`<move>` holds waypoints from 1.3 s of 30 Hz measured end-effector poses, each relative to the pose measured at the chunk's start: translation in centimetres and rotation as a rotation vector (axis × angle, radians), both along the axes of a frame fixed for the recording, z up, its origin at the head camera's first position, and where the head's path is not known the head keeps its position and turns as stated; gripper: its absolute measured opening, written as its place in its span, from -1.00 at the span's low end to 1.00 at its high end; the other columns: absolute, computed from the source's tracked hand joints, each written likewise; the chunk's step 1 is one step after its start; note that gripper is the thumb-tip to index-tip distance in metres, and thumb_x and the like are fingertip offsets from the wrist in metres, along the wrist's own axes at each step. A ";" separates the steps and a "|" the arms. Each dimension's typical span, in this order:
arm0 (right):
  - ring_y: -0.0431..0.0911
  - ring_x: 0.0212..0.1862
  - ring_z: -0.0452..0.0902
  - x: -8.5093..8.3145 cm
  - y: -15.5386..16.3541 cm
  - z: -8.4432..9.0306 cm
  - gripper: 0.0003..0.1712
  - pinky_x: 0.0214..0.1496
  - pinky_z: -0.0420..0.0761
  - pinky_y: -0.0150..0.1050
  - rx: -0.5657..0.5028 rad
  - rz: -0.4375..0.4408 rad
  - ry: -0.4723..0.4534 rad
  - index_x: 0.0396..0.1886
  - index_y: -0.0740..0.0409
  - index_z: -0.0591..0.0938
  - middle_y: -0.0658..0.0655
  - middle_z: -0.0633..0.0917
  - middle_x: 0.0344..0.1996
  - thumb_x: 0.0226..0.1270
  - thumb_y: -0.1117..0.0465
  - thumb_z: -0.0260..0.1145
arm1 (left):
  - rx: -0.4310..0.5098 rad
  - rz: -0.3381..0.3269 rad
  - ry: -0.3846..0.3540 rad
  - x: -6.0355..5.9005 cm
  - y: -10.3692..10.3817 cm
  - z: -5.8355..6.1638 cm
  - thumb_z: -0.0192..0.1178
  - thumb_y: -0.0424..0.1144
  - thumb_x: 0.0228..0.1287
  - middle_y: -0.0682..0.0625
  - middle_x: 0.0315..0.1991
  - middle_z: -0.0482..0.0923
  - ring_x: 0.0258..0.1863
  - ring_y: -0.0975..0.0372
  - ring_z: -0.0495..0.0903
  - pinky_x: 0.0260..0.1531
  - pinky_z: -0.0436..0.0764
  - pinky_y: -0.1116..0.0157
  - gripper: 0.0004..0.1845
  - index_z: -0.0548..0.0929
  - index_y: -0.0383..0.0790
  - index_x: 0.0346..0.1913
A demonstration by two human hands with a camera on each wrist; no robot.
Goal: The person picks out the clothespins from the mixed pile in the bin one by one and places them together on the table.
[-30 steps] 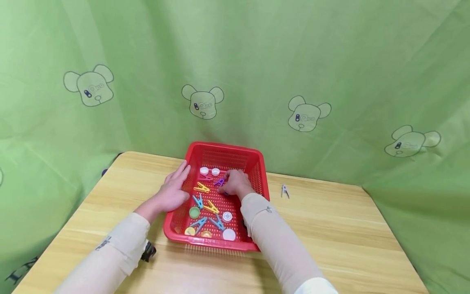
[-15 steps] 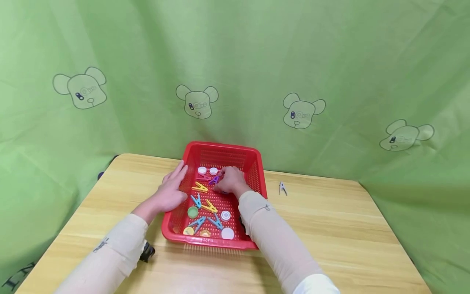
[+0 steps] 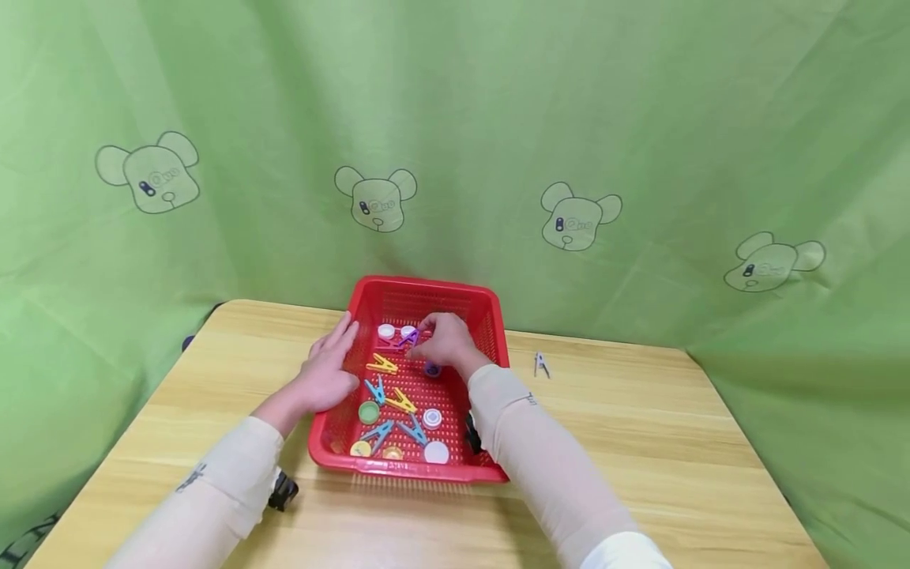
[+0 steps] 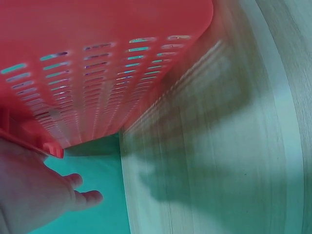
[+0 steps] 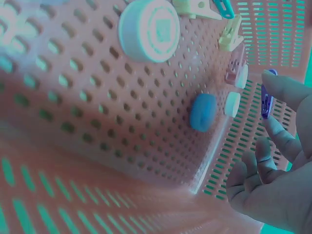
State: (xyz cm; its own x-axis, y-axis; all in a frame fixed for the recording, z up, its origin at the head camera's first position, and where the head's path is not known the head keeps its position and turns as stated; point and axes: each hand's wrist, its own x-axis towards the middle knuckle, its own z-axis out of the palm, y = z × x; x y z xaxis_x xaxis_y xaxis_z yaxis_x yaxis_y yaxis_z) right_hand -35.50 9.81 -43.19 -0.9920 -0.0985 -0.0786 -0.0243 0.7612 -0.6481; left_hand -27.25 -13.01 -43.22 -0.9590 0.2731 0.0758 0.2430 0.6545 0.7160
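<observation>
Red perforated basket on wooden table, against green cloth backdrop printed with bear heads. Right hand inside basket near its far wall, fingers curled, pinching purple clothespin between thumb and fingertips; same clothespin seen from right wrist, lifted clear of basket floor. Blue bottle cap on basket floor just under right hand; two white caps at basket's far wall. Left hand flat against basket's left outer wall, fingers straight, gripping nothing; fingertips visible beside basket wall from left wrist. Yellow clothespins, blue clothespins, green cap and further caps scattered across basket's middle and near end. Grey clothespin on table, well right of basket.
</observation>
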 end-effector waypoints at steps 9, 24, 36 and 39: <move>-0.02 -0.10 0.50 0.0 1.3 1.5 -0.49 0.03 0.57 -0.11 0.006 0.041 0.089 -0.04 0.15 0.65 0.13 0.64 -0.13 0.02 0.10 0.63 | -0.012 0.011 -0.010 0.0 0.1 0.1 0.20 -0.45 0.02 -0.01 0.62 -0.37 0.49 -0.24 -0.21 0.26 0.03 -0.40 0.04 -0.05 -0.27 0.60; 0.00 -0.10 0.46 -0.3 2.9 3.9 -0.47 -0.05 0.54 -0.15 -0.075 0.070 0.090 0.00 0.18 0.66 0.18 0.63 -0.12 0.04 0.11 0.62 | -0.019 -0.006 -0.005 -0.2 -0.1 0.0 0.22 -0.46 0.02 -0.04 0.62 -0.38 0.48 -0.26 -0.21 0.26 0.00 -0.42 0.04 -0.06 -0.30 0.59; 0.01 -0.08 0.47 -0.9 5.0 6.8 -0.50 -0.01 0.51 -0.13 -0.158 0.088 0.122 -0.04 0.23 0.65 0.26 0.63 -0.10 0.02 0.19 0.62 | -0.023 -0.012 -0.009 -0.2 0.0 0.1 0.24 -0.46 0.02 -0.04 0.62 -0.39 0.48 -0.27 -0.21 0.25 0.00 -0.42 0.06 -0.07 -0.30 0.59; 0.03 -0.05 0.47 -0.9 5.8 7.2 -0.49 0.01 0.52 -0.10 -0.158 0.083 0.117 -0.01 0.22 0.64 0.29 0.62 -0.05 0.04 0.20 0.61 | -0.026 -0.011 -0.009 -0.2 0.0 0.1 0.24 -0.46 0.02 -0.05 0.62 -0.39 0.48 -0.27 -0.21 0.25 0.00 -0.42 0.05 -0.07 -0.30 0.59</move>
